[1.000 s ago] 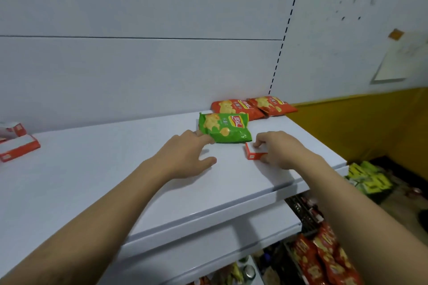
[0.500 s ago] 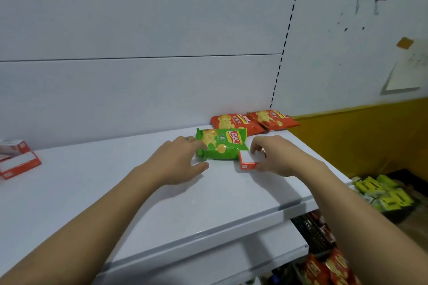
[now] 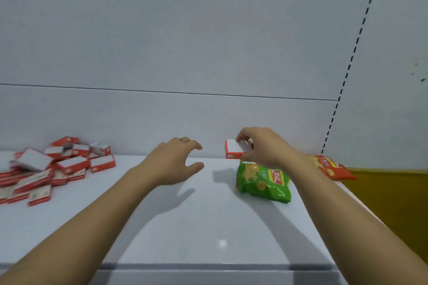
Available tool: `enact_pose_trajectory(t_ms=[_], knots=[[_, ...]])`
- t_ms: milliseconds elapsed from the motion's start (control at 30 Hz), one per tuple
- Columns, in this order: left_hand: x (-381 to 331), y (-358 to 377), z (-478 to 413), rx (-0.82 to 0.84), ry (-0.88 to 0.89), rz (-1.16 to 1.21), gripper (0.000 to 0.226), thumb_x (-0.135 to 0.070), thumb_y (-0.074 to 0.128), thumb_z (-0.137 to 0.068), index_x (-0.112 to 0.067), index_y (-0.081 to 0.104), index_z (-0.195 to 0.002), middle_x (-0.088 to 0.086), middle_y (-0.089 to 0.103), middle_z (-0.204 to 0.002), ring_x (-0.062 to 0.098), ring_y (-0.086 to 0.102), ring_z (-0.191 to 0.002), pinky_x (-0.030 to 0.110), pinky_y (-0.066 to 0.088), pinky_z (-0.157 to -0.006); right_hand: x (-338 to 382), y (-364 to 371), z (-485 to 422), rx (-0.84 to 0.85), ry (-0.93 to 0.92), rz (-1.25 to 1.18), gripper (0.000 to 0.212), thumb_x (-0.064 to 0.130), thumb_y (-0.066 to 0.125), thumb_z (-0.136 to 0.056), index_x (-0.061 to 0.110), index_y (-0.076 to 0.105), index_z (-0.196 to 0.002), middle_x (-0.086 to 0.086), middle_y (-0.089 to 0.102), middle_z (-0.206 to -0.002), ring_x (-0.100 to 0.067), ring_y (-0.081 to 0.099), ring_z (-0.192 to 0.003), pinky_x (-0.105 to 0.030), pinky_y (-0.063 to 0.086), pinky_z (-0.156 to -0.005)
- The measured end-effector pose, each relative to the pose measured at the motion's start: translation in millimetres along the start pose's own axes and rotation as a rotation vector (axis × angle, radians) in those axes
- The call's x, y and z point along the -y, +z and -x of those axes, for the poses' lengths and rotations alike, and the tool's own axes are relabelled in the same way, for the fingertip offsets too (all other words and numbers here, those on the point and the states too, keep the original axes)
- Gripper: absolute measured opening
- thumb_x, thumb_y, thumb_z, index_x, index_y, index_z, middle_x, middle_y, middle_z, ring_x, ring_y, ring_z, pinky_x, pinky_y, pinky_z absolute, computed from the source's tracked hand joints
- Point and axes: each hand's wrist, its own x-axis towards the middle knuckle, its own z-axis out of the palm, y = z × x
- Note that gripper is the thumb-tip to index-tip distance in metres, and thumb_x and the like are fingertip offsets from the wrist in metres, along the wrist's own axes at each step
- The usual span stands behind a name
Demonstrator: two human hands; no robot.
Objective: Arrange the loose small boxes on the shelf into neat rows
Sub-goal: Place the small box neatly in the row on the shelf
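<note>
Centrally, one small box (image 3: 234,149) with red edges and a white broad face is held clear of the shelf (image 3: 208,227), close to the pale back panel (image 3: 185,53) and just above the far end of a green snack bag (image 3: 262,180). The white face is turned toward the viewer. Its long axis appears to run left to right, roughly parallel to the back panel, though the right end is hidden by fingers. The left short end is free and points toward the left hand.

The box is pinched by the right hand (image 3: 261,146): the grip is closed on it, fingers over the top edge and thumb under the bottom edge. The left hand (image 3: 172,162) hovers just beside it over the shelf, its grip released, fingers spread and loosely curved, nothing held.

Far to the left, a jumbled heap of boxes (image 3: 58,164) of the same kind lies on the shelf, tilted and overlapping. A red snack bag (image 3: 331,166) lies at the right end.

For a neat row, the box is best kept level as it is carried. It would then be set down flat, long edge square to the back panel, and nudged flush by the free hand. The green bag should be cleared, not dragged along.
</note>
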Motion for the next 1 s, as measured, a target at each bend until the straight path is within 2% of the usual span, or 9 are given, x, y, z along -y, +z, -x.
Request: enact_pose_trajectory(t_ms=[200, 333, 500, 633, 767, 900, 1000], knots=[[44.6, -31.0, 48.2, -0.036, -0.213, -0.079, 0.049, -0.053, 0.048, -0.090, -0.033, 0.041, -0.134, -0.009, 0.041, -0.143, 0.014, 0.039, -0.128, 0.038, 0.035, -0.101, 57.5, 15.6, -43.4, -0.016, -0.189, -0.066, 0.044, 0.027, 0.074, -0.078, 0.027, 0.057, -0.118, 0.003, 0.059, -0.116, -0.015, 0.049, -0.091, -0.029, 0.042, -0.077], [73.2, -47.9, 85.8, -0.054, -0.361, -0.094, 0.051, -0.054, 0.050, -0.088, -0.033, 0.043, -0.134, -0.007, 0.045, -0.140, 0.014, 0.046, -0.121, 0.036, 0.040, -0.098, 102.7, 30.9, -62.8, 0.005, -0.313, -0.102, 0.043, 0.029, 0.074, -0.078, 0.027, 0.056, -0.117, 0.004, 0.058, -0.115, -0.016, 0.051, -0.092, -0.030, 0.043, -0.077], [99.6, -59.0, 121.6, -0.070, -0.475, -0.141, 0.051, -0.053, 0.051, -0.088, -0.035, 0.042, -0.135, -0.007, 0.043, -0.144, 0.017, 0.043, -0.127, 0.037, 0.040, -0.097, 153.6, 52.2, -73.9, 0.032, -0.419, -0.154, 0.043, 0.028, 0.073, -0.079, 0.026, 0.056, -0.118, 0.005, 0.058, -0.113, -0.016, 0.051, -0.093, -0.029, 0.042, -0.075], [120.3, -59.3, 133.3, -0.072, -0.506, -0.125, 0.052, -0.053, 0.052, -0.087, -0.036, 0.042, -0.135, -0.009, 0.044, -0.143, 0.014, 0.043, -0.127, 0.039, 0.042, -0.100, 182.7, 67.3, -83.1, 0.056, -0.460, -0.165, 0.043, 0.029, 0.073, -0.079, 0.026, 0.055, -0.118, 0.005, 0.057, -0.113, -0.015, 0.050, -0.091, -0.028, 0.040, -0.074], [150.4, -53.7, 127.4, -0.075, -0.481, -0.104, 0.049, -0.055, 0.052, -0.087, -0.041, 0.042, -0.133, -0.010, 0.044, -0.143, 0.014, 0.044, -0.126, 0.039, 0.042, -0.098, 204.9, 82.8, -97.8, 0.069, -0.448, -0.155, 0.041, 0.029, 0.072, -0.079, 0.026, 0.055, -0.117, 0.004, 0.057, -0.113, -0.016, 0.052, -0.093, -0.029, 0.043, -0.076], [187.6, -50.1, 109.9, -0.052, -0.397, -0.029, 0.056, -0.070, 0.041, -0.074, -0.043, 0.047, -0.123, -0.012, 0.050, -0.134, 0.012, 0.044, -0.123, 0.039, 0.045, -0.094, 219.7, 98.0, -118.3, 0.066, -0.381, -0.140, 0.043, 0.029, 0.073, -0.079, 0.026, 0.055, -0.118, 0.004, 0.057, -0.114, -0.016, 0.051, -0.093, -0.028, 0.042, -0.077], [217.6, -46.2, 95.5, -0.045, -0.337, 0.039, 0.049, -0.058, 0.052, -0.080, -0.040, 0.048, -0.126, -0.015, 0.050, -0.132, 0.010, 0.043, -0.123, 0.036, 0.043, -0.096, 231.8, 108.2, -135.5, 0.070, -0.314, -0.111, 0.043, 0.030, 0.073, -0.080, 0.026, 0.054, -0.119, 0.005, 0.056, -0.116, -0.015, 0.049, -0.092, -0.028, 0.041, -0.077]])
